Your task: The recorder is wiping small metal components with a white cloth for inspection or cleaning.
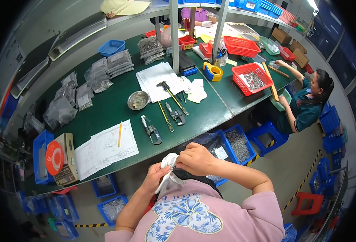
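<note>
We are seeing both hands closing on a white cloth (168,172) held at the chest — the left hand (156,177) pinching its lower edge, the right hand (195,158) gripping its top — just short of the green workbench (105,109), where calipers (151,131) are lying beside a pencil (120,134) on papers.

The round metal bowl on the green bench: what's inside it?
The metal bowl holds a small heap of pale, metallic-looking pieces, too small to identify. The heap covers part of the bottom; nothing lies over the bowl. Both hands are off the bench, holding white cloth.
</note>
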{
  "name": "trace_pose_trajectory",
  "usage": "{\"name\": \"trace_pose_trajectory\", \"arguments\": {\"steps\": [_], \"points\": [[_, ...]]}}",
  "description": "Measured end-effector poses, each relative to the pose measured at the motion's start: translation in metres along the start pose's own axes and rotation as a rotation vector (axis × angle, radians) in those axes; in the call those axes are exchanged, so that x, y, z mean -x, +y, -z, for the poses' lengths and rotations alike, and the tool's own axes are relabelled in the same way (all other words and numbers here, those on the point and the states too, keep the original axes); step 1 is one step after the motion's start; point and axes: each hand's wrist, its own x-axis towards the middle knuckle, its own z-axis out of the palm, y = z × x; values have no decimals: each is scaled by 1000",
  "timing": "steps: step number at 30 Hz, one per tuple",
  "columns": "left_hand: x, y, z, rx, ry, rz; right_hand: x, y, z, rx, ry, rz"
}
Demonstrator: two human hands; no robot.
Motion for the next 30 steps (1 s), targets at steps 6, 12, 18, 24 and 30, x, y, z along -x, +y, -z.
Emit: {"name": "trace_pose_trajectory", "arguments": {"steps": [6, 12, 18, 24, 30], "points": [[0, -1, 3, 173, -10, 31, -2, -1, 0, 68, 81, 108], [2, 1, 3, 81, -1, 2, 0, -2, -3, -7, -12, 38], [0, -3, 8, 210, -5, 83, -4, -2, 0, 41, 50, 129], [4, -4, -1, -223, 130, -173, 2, 0, -8, -171, -10, -64], [10, -1, -2, -751, 144, -437, 6, 0, -17, -1008, -198, -562]]}}
